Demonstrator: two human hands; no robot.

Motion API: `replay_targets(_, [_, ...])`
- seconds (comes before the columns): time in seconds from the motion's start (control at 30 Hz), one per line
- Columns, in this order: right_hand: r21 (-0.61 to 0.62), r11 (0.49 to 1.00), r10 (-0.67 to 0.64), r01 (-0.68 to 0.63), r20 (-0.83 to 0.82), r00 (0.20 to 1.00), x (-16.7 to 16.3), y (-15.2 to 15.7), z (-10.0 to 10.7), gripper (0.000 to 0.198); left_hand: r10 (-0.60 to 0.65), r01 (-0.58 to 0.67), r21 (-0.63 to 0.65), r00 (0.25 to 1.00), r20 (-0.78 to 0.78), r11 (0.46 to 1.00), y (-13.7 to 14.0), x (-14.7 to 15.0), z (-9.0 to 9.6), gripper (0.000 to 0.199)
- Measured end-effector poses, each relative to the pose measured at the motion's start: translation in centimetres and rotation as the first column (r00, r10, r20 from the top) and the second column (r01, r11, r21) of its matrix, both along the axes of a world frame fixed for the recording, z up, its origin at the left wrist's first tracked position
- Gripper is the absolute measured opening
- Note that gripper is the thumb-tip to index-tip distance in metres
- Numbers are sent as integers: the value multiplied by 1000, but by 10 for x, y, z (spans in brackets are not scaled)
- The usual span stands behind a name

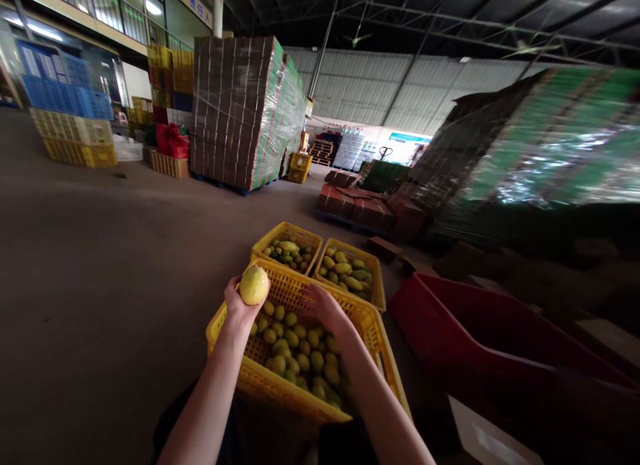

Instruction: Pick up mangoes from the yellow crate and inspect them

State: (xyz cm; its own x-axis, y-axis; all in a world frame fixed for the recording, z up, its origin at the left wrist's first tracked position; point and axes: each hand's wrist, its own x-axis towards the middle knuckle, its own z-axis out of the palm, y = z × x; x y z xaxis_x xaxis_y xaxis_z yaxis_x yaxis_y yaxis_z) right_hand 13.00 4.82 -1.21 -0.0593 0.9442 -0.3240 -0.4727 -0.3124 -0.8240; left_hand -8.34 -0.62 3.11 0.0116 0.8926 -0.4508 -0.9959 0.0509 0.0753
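Observation:
My left hand (244, 298) is wrapped round a yellow mango (254, 285), its rounded end facing up, above the left rim of the near yellow crate (283, 393). Several smaller yellow-green mangoes (295, 345) lie loose inside that crate. My right hand (323, 305) hovers over the crate's far right part, palm down, with fingers stretched out and nothing visible in them; it is slightly blurred. Beyond stand two more yellow crates: the left one (256, 247) holds small green and yellow fruit, and the right one (382, 285) holds longer yellow mangoes (353, 283).
To the right sits a large red bin (425, 318), with a cardboard piece (493, 435) in front of it. Flattened cartons (360, 208) lie on a pallet ahead. Wrapped carton stacks (233, 112) rise behind, and stacked plastic crates (75, 135) stand at the far left.

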Motion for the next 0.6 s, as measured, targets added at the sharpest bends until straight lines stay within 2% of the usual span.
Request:
replay_targets(0.07, [-45,999,7,-5,44,999,2,-19,-11,8,-18,18,-13,1000,-3,1000,-1,4,-3,48])
replay_targets(0.17, [-28,1000,-10,10,18,1000,3,-40,-19,10,-79,79,13,997,-12,997,-5,12,-6,50])
replay_targets(0.33, [-9,998,-65,65,-46,997,15,-55,-14,8,-138,142,21,984,-113,990,-12,30,-14,54])
replay_targets(0.4, [41,993,-108,113,-113,988,23,-61,-10,7,-176,178,1,971,-163,984,-12,40,-22,51])
replay_targets(0.5, [100,981,-138,168,-251,958,32,-71,-3,4,-303,278,-132,921,-246,951,-14,58,-47,42])
replay_targets(0.6, [46,985,-140,167,-360,922,36,-81,4,8,-440,332,-344,843,-310,878,-19,75,-80,32])
